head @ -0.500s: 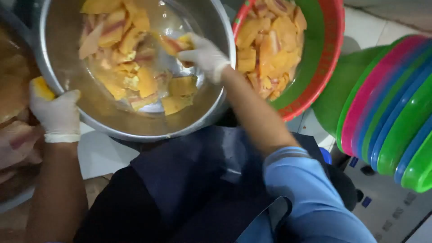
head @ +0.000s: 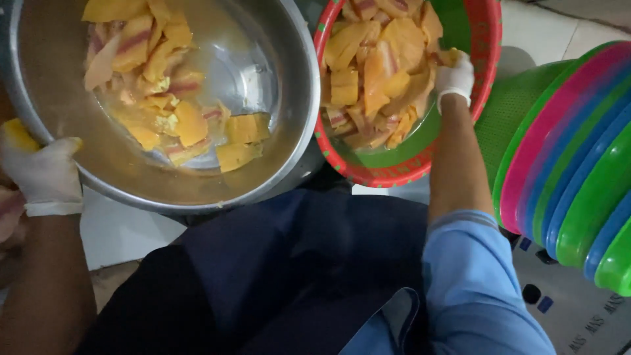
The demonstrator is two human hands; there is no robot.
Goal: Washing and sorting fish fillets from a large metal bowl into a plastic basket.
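A large steel bowl holds water and several yellow-orange fruit slices. To its right stands a red and green plastic basket piled with more slices. My left hand, in a white glove, grips the steel bowl's left rim; a yellow piece shows just above it. My gloved right hand reaches into the basket at its right side, touching a yellow slice; whether it holds one is unclear.
A stack of several green, pink and blue plastic basins leans at the right. My dark apron fills the foreground. White floor tiles show behind the basket.
My right hand has left the steel bowl and moved right into the red and green basket. My left hand stays on the bowl's rim.
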